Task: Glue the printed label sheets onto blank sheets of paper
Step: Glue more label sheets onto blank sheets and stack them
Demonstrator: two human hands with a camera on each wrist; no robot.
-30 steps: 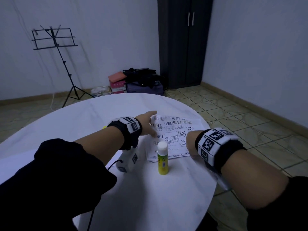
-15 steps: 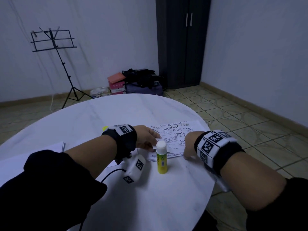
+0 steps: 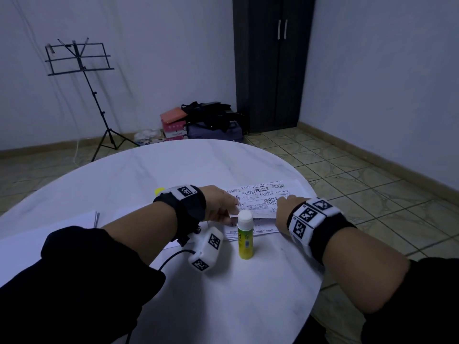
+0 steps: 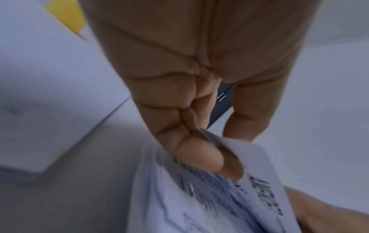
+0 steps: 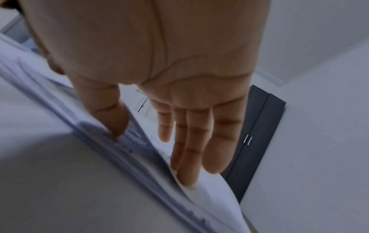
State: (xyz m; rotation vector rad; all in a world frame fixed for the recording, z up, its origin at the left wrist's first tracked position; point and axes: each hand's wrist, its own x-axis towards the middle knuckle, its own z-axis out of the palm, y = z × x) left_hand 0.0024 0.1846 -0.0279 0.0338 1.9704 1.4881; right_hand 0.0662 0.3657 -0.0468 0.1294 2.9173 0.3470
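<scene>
A stack of printed label sheets [image 3: 263, 198] lies on the white round table [image 3: 173, 167], in front of both hands. My left hand [image 3: 224, 211] pinches the near left edge of the top label sheet [image 4: 229, 201] between thumb and fingers [image 4: 199, 156] and lifts it slightly. My right hand [image 3: 284, 208] rests on the stack's right side. Its thumb [image 5: 113, 124] presses the stack [image 5: 123, 151], and its straight fingers [image 5: 189, 157] lie against the raised sheet [image 5: 211, 195]. A yellow-green glue stick [image 3: 245, 238] with a white cap stands upright just in front of the stack. Blank sheets [image 3: 49, 232] lie at the left.
A small yellow object [image 3: 159, 191] peeks out beyond my left wrist. The table's right edge [image 3: 316, 281] runs close under my right forearm. On the floor behind stand a music stand [image 3: 82, 70], bags and boxes [image 3: 198, 122], and a dark wardrobe [image 3: 273, 63].
My left hand drew back from the far part of the label sheets to their near edge and pinched the top sheet. My right hand slid forward onto the stack.
</scene>
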